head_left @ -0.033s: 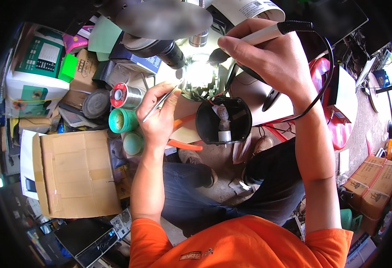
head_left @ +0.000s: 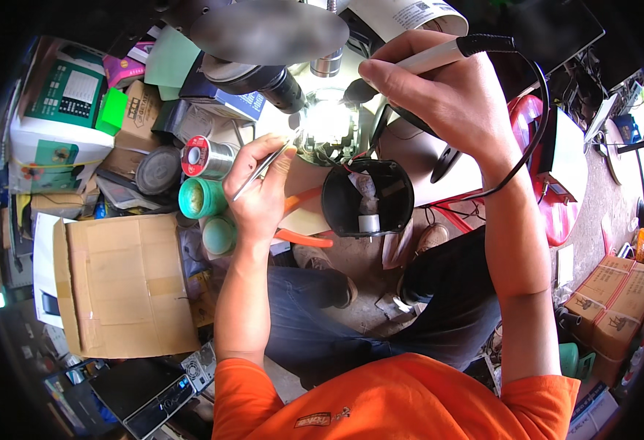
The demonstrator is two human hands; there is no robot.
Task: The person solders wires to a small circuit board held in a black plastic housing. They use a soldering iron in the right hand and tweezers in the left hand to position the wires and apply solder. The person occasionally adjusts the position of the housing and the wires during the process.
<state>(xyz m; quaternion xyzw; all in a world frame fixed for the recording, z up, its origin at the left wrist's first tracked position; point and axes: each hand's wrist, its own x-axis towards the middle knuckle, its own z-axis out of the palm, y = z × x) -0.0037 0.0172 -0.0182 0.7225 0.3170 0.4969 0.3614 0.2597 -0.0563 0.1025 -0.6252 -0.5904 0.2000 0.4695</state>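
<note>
My left hand (head_left: 257,192) is closed on slim metal tweezers (head_left: 262,174), whose tips reach the edge of a brightly lit workpiece (head_left: 331,125). Glare washes out most of that piece, so its details cannot be made out. From the other side, my right hand (head_left: 447,99) grips a soldering iron (head_left: 433,57) with a pale handle and a black cord; its dark front end points at the lit area, and the tip is lost in the glare. Just below sits a black cup-shaped housing (head_left: 334,209) with thin wires and a white cylindrical part (head_left: 368,223) inside.
Above the work hangs a dark lens barrel (head_left: 282,89). Beside my left hand stand a solder spool (head_left: 219,158) and a green jar (head_left: 191,198). An orange-handled tool (head_left: 304,239) lies below. A cardboard box (head_left: 131,286) is at left, a red-and-white case (head_left: 560,165) at right.
</note>
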